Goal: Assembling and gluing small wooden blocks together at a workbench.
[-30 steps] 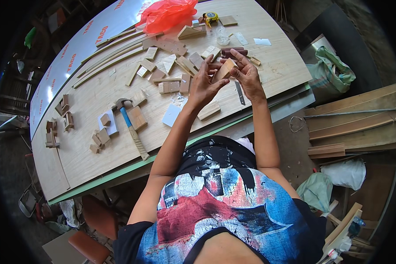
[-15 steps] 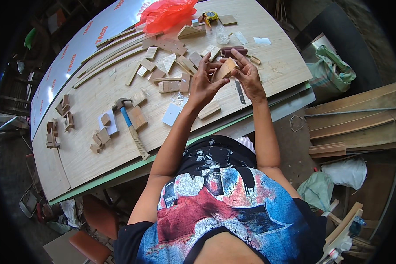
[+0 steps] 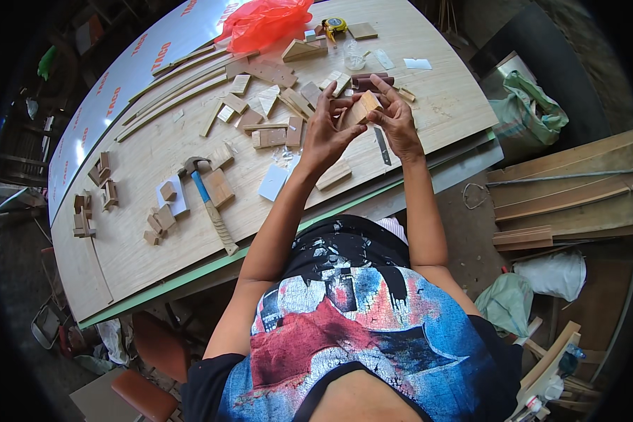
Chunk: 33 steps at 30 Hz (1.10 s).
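Above the far right part of the table, a small light-brown wooden block (image 3: 365,107) is held between both hands. My left hand (image 3: 325,130) grips its left side, thumb below and fingers curled behind. At its right end my right hand (image 3: 399,121) pinches it, with the index finger raised. The fingers partly hide the block's far side. Just below the right hand lies a thin dark metal blade (image 3: 382,145). A flat wooden piece (image 3: 335,175) rests on the table beneath my left wrist. Dark reddish-brown rolls (image 3: 370,81) lie behind the hands.
A hammer (image 3: 209,200) with a blue neck lies left on the wooden tabletop (image 3: 148,260), near small blocks (image 3: 163,217) and a white card (image 3: 272,183). Long strips (image 3: 169,102), a red plastic bag (image 3: 266,24) and a yellow tape measure (image 3: 334,27) sit toward the back.
Both hands keep hold of the wooden block in nearly the same place. The view has shifted very slightly; nothing on the table has visibly moved.
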Motion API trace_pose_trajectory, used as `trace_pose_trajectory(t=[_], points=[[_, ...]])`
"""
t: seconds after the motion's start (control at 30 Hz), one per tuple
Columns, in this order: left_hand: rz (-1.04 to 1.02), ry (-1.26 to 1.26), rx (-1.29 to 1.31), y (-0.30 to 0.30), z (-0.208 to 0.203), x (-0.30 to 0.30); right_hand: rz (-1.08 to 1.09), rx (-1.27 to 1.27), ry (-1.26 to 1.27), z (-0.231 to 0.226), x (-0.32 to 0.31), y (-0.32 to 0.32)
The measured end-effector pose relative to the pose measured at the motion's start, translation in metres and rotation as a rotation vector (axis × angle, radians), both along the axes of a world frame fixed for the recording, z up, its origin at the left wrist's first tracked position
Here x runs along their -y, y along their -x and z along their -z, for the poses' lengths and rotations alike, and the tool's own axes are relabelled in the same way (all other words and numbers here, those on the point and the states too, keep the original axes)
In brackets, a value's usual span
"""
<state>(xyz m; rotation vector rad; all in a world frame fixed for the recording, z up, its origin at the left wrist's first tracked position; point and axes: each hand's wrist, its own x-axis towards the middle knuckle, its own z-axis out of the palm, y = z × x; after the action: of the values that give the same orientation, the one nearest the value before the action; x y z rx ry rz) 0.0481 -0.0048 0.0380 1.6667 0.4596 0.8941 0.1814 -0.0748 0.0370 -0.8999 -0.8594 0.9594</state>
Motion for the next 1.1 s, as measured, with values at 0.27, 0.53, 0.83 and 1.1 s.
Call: trace_pose_trajectory(t=[0.27,0.53,0.83,1.1], points=[[-0.006,0.022,-0.021,0.001,0.004,-0.001,-0.008,0.007,0.021,0.007,-0.002,0.0],[-0.102,-0.33,-0.247,0.006,0.001,-0.007,0.065,-0.047,0.174,0.005,-0.003,-0.002],[-0.179,-0.62,-0.388,0.005,0.013,-0.005,0.194,0.092,0.385,0.014,-0.01,0.007],[-0.186,-0.648,-0.397,0.006,0.026,-0.006,0.167,-0.013,0.439,0.02,-0.008,0.008]])
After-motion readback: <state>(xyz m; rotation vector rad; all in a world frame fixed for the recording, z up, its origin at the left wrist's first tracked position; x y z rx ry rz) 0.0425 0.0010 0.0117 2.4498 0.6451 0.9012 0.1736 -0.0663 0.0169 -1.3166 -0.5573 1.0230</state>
